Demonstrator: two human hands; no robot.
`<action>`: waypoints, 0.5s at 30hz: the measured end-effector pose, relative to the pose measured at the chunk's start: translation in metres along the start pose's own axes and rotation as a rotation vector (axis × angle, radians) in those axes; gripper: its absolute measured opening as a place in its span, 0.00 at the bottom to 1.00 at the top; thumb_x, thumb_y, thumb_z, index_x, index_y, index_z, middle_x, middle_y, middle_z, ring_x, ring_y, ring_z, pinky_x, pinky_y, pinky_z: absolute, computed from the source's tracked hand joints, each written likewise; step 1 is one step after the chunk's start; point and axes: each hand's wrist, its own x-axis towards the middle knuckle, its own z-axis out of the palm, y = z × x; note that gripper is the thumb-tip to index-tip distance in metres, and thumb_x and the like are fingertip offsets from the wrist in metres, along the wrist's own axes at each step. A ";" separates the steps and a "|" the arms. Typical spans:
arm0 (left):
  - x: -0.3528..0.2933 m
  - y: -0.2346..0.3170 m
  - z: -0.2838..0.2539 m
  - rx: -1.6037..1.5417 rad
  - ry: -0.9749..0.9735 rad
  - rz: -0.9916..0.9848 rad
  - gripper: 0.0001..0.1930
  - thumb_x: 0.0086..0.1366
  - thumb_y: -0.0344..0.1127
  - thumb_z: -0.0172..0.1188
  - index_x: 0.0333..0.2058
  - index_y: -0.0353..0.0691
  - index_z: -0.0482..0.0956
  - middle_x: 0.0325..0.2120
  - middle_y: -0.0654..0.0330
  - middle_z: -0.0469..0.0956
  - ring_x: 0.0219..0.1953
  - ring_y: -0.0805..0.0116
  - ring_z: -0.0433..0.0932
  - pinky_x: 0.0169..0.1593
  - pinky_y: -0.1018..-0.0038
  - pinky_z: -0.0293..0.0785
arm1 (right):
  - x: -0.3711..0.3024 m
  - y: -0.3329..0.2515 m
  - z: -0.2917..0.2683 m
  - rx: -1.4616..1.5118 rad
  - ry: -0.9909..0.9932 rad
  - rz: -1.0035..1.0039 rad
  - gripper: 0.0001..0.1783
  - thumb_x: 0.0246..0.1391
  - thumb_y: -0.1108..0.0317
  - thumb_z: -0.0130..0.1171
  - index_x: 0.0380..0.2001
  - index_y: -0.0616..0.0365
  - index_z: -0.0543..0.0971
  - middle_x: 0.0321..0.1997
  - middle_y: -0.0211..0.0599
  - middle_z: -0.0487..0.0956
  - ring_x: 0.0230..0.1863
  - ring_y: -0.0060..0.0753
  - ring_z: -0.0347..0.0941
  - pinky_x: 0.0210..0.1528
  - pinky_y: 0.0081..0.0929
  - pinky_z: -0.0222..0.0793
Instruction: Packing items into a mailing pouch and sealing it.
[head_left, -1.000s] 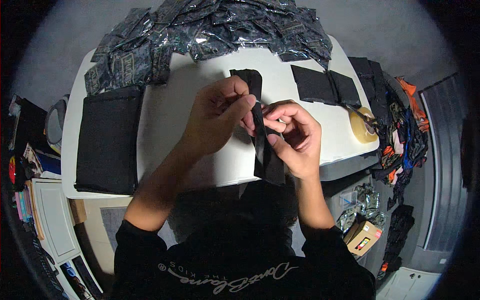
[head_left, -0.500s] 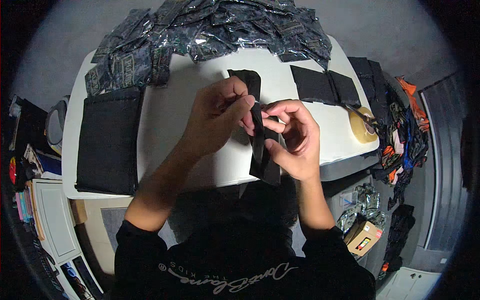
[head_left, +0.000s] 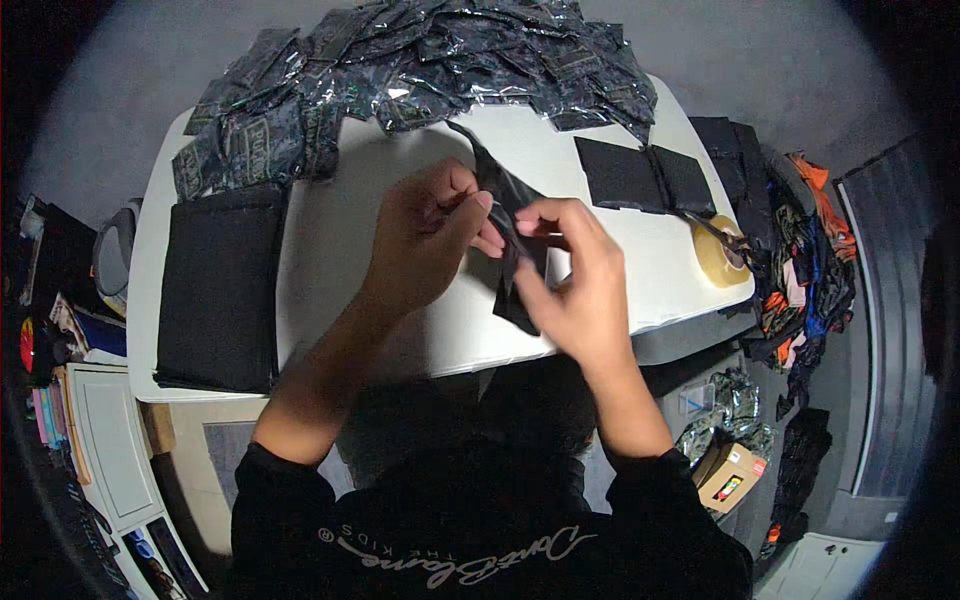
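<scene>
A thin, limp black piece [head_left: 515, 190], slightly shiny and narrow, hangs tilted over the middle of the white table [head_left: 350, 230]. My left hand [head_left: 425, 235] is closed, pinching its left edge between thumb and fingertips. On the other side, my right hand [head_left: 580, 275] has its fingertips curled at the right edge and its thumb lower down against the piece. That thumb is smeared by motion. Whether the piece is cloth or plastic I cannot tell.
Many clear-wrapped dark patterned packets [head_left: 430, 65] are heaped along the far edge. A black stack [head_left: 220, 290] lies at left, flat black pieces [head_left: 620, 175] at right, near a tape roll [head_left: 722, 255] and dark-handled tool. An open carton [head_left: 730, 478] sits lower right.
The black piece has tilted, its top swinging left and its face spreading wider. My right hand has shifted slightly left, and its thumb has moved up; the left hand keeps its pinch.
</scene>
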 end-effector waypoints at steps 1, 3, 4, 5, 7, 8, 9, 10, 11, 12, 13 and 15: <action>-0.001 -0.009 -0.007 0.029 0.010 0.070 0.06 0.72 0.27 0.58 0.33 0.35 0.74 0.26 0.62 0.77 0.28 0.77 0.81 0.32 0.78 0.80 | 0.004 0.011 -0.002 -0.010 0.024 -0.039 0.12 0.47 0.82 0.63 0.38 0.65 0.79 0.37 0.46 0.82 0.39 0.46 0.83 0.43 0.34 0.77; 0.000 -0.012 -0.021 0.061 0.015 0.147 0.06 0.71 0.27 0.59 0.32 0.36 0.74 0.27 0.63 0.78 0.27 0.78 0.80 0.31 0.79 0.78 | 0.016 0.019 -0.014 -0.055 0.050 0.004 0.05 0.52 0.81 0.65 0.33 0.65 0.81 0.36 0.45 0.83 0.37 0.43 0.83 0.41 0.31 0.77; 0.002 -0.008 -0.028 0.211 0.126 0.198 0.05 0.67 0.26 0.62 0.32 0.37 0.75 0.28 0.62 0.78 0.30 0.75 0.80 0.34 0.75 0.78 | 0.023 0.020 -0.020 -0.111 0.068 -0.005 0.04 0.52 0.81 0.65 0.33 0.65 0.82 0.36 0.44 0.84 0.36 0.42 0.83 0.41 0.31 0.76; 0.003 -0.004 -0.031 0.361 0.239 0.251 0.05 0.64 0.26 0.64 0.32 0.39 0.75 0.30 0.61 0.78 0.32 0.71 0.79 0.37 0.71 0.77 | 0.028 0.016 -0.025 -0.111 0.072 0.027 0.05 0.50 0.80 0.67 0.32 0.64 0.83 0.35 0.44 0.84 0.37 0.44 0.83 0.42 0.33 0.76; 0.008 0.019 -0.020 0.690 0.222 0.502 0.07 0.60 0.27 0.66 0.33 0.40 0.76 0.33 0.59 0.78 0.37 0.66 0.78 0.43 0.65 0.75 | 0.035 0.020 -0.031 -0.190 0.027 -0.049 0.05 0.49 0.79 0.67 0.32 0.62 0.83 0.34 0.43 0.83 0.38 0.45 0.82 0.43 0.35 0.76; 0.010 0.037 -0.009 1.013 0.203 0.754 0.09 0.56 0.28 0.67 0.34 0.42 0.76 0.35 0.58 0.78 0.41 0.61 0.77 0.49 0.60 0.73 | 0.038 0.020 -0.034 -0.272 -0.023 -0.124 0.06 0.48 0.78 0.68 0.31 0.61 0.83 0.34 0.42 0.83 0.38 0.47 0.81 0.43 0.38 0.76; 0.009 0.052 0.014 0.994 0.122 0.746 0.13 0.53 0.31 0.69 0.37 0.43 0.77 0.39 0.54 0.76 0.50 0.53 0.74 0.58 0.53 0.66 | 0.039 0.018 -0.035 -0.303 -0.040 -0.178 0.07 0.45 0.77 0.69 0.30 0.59 0.83 0.32 0.41 0.82 0.39 0.49 0.79 0.44 0.41 0.75; 0.011 0.052 0.025 0.999 0.122 0.750 0.13 0.53 0.31 0.69 0.37 0.43 0.77 0.39 0.54 0.76 0.50 0.53 0.74 0.58 0.53 0.66 | 0.039 0.014 -0.033 -0.300 -0.037 -0.182 0.07 0.45 0.77 0.69 0.30 0.59 0.83 0.32 0.41 0.82 0.39 0.49 0.79 0.44 0.41 0.75; 0.012 0.052 0.033 1.139 0.045 0.733 0.15 0.51 0.29 0.70 0.39 0.42 0.78 0.40 0.55 0.76 0.49 0.52 0.75 0.57 0.54 0.67 | 0.038 0.010 -0.032 -0.307 -0.055 -0.181 0.07 0.45 0.77 0.69 0.30 0.59 0.83 0.32 0.40 0.82 0.38 0.49 0.79 0.44 0.42 0.75; 0.013 0.054 0.035 1.285 -0.031 0.715 0.18 0.50 0.28 0.70 0.42 0.41 0.80 0.40 0.55 0.77 0.48 0.52 0.75 0.56 0.56 0.69 | 0.039 0.006 -0.031 -0.308 -0.072 -0.186 0.07 0.45 0.77 0.69 0.30 0.59 0.83 0.32 0.40 0.82 0.38 0.49 0.79 0.43 0.42 0.74; 0.012 0.049 0.033 1.277 -0.055 0.652 0.19 0.48 0.29 0.71 0.42 0.42 0.80 0.38 0.55 0.77 0.46 0.50 0.76 0.55 0.55 0.68 | 0.038 0.007 -0.029 -0.322 -0.051 -0.198 0.08 0.44 0.76 0.70 0.29 0.59 0.81 0.31 0.39 0.82 0.36 0.48 0.79 0.42 0.42 0.74; 0.006 0.038 0.029 1.318 -0.049 0.593 0.19 0.48 0.29 0.71 0.42 0.42 0.80 0.36 0.55 0.77 0.45 0.50 0.76 0.54 0.55 0.69 | 0.028 0.006 -0.025 -0.274 -0.020 -0.159 0.09 0.43 0.76 0.70 0.29 0.58 0.79 0.30 0.39 0.81 0.36 0.48 0.78 0.41 0.42 0.74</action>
